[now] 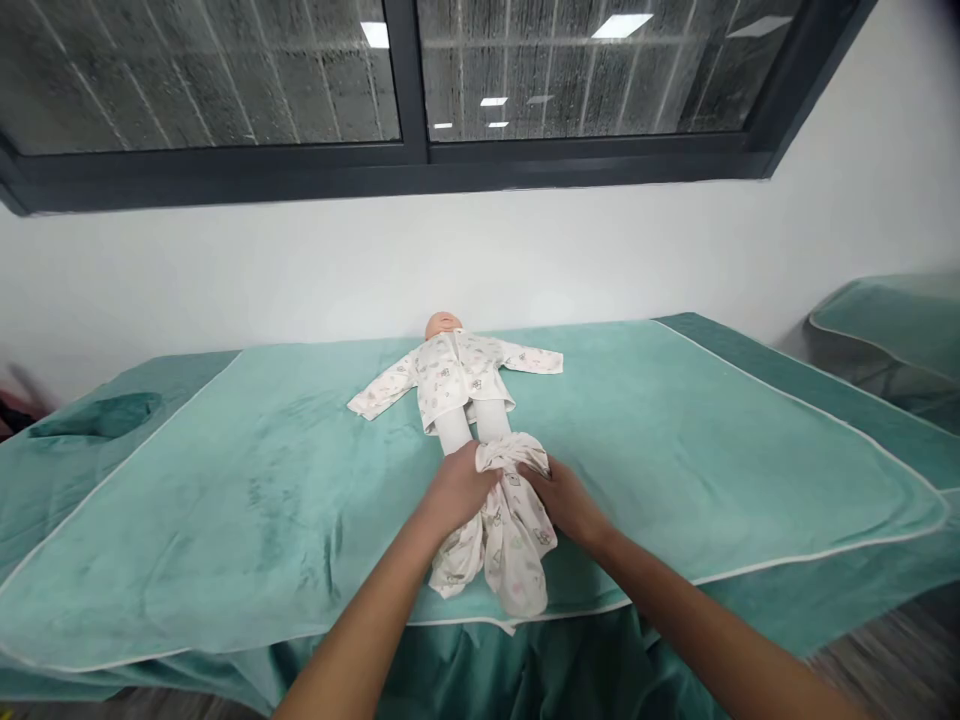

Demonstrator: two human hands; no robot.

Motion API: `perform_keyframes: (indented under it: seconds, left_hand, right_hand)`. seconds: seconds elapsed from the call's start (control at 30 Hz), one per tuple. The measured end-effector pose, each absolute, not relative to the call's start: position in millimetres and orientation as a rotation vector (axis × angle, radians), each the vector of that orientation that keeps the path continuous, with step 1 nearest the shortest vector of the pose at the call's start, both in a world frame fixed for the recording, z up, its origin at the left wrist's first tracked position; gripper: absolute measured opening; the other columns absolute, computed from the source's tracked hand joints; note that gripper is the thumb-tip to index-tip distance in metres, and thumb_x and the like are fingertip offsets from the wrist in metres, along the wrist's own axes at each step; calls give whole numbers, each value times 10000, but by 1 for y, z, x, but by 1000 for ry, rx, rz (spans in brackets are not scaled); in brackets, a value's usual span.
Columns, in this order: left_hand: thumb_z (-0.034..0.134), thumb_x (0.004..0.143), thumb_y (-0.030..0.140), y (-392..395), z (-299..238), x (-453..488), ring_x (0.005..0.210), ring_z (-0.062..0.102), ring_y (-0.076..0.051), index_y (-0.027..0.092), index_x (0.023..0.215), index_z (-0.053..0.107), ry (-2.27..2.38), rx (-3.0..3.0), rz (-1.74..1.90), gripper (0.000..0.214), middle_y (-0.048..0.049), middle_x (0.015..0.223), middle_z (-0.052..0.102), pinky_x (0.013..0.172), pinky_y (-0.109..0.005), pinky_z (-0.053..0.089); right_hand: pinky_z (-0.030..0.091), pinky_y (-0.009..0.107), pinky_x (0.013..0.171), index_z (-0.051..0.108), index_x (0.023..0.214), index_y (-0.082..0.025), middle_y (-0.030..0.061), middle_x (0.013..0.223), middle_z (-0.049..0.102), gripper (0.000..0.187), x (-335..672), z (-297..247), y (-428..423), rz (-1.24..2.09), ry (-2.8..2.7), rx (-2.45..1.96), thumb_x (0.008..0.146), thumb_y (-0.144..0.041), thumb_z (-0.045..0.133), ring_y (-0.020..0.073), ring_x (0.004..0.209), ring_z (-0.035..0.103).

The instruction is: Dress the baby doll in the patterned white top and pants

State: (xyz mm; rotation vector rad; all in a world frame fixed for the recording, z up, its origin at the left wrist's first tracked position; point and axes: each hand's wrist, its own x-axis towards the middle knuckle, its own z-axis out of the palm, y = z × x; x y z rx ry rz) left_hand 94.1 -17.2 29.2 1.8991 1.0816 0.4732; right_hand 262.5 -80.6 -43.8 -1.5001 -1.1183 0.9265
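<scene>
A baby doll (444, 322) lies on its back, its head toward the wall, wearing a white printed long-sleeved top (457, 372) with the sleeves spread wide. Its white legs (492, 420) point toward me. At their lower ends is a pair of matching printed pants (517, 530), bunched at the waistband. My left hand (463, 488) grips the waistband on the left side, and my right hand (561, 494) grips it on the right. The pants' legs hang down toward the bed's front edge. The doll's feet are hidden by the cloth and my hands.
Beneath the doll a light green sheet (225, 480) with white piping covers a padded bed. Darker green cloth (585, 660) drapes over the front edge. A white wall (300, 270) and a dark-framed window (225, 180) stand behind. Another green-covered surface (900, 315) is at the far right.
</scene>
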Motion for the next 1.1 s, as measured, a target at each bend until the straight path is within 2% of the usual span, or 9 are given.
perform_keyframes:
  seconds: [0.1, 0.2, 0.3, 0.4, 0.57, 0.73, 0.83, 1.0, 1.1]
  left_hand:
    - [527, 846, 292, -16, 34, 102, 1096, 606, -311, 170, 1045, 617, 1171, 2097, 323, 250, -130, 1142, 682, 933, -396, 444]
    - [529, 858, 317, -17, 45, 100, 1113, 598, -309, 186, 1081, 619, 1011, 2042, 338, 274, -127, 1191, 664, 951, -409, 436]
    - [636, 798, 319, -15, 60, 90, 1127, 606, -293, 218, 1147, 619, 736, 1746, 324, 363, -90, 1201, 669, 929, -388, 465]
    - [739, 699, 277, -3, 71, 82, 1083, 629, -294, 213, 1123, 647, 614, 1551, 248, 438, -71, 1111, 703, 878, -373, 489]
    - [716, 658, 223, 27, 68, 95, 943, 639, -269, 179, 891, 677, 898, 1536, 551, 241, -55, 942, 708, 783, -341, 473]
    - [669, 651, 174, 52, 50, 122, 851, 602, -218, 170, 768, 635, 1111, 1607, 942, 122, -24, 819, 657, 786, -318, 436]
    - [660, 668, 181, 62, 40, 125, 881, 595, -221, 165, 788, 639, 1149, 1613, 998, 123, -36, 862, 662, 814, -323, 423]
    - [736, 690, 313, 68, 24, 106, 872, 609, -209, 166, 878, 670, 967, 1458, 946, 247, -25, 886, 680, 777, -290, 438]
    - [788, 659, 325, 68, 9, 93, 849, 620, -191, 161, 926, 684, 781, 1221, 959, 330, -22, 899, 690, 778, -272, 449]
  right_hand:
    - [441, 438, 994, 665, 1158, -224, 77, 1182, 701, 420, 260, -45, -74, 797, -1174, -1517, 859, -501, 565, 311, 1142, 611]
    - [400, 445, 1037, 648, 1167, -218, 85, 1209, 681, 402, 258, -47, -70, 767, -1118, -1415, 851, -458, 590, 302, 1159, 592]
    - [397, 439, 1026, 648, 1092, -216, 83, 1179, 677, 336, 261, -49, -68, 781, -1005, -1319, 843, -437, 602, 292, 1121, 590]
    - [441, 403, 920, 620, 1009, -220, 63, 1078, 678, 252, 265, -48, -60, 763, -1004, -1277, 844, -408, 588, 261, 990, 601]
    - [434, 343, 767, 537, 865, -234, 12, 870, 625, 231, 272, -42, -31, 652, -1052, -1392, 836, -464, 544, 218, 832, 541]
    - [405, 337, 776, 532, 874, -235, 4, 882, 612, 265, 281, -39, 5, 605, -1078, -1504, 838, -494, 494, 204, 830, 505]
    - [395, 325, 756, 534, 846, -225, -8, 838, 610, 265, 287, -40, 23, 600, -1106, -1520, 826, -488, 501, 194, 806, 492]
    - [407, 316, 747, 569, 818, -219, -19, 819, 617, 243, 295, -43, 29, 632, -1154, -1523, 797, -460, 544, 187, 792, 504]
    - [424, 325, 799, 606, 901, -220, 16, 938, 624, 234, 298, -30, 20, 596, -1292, -1393, 783, -423, 605, 207, 898, 539]
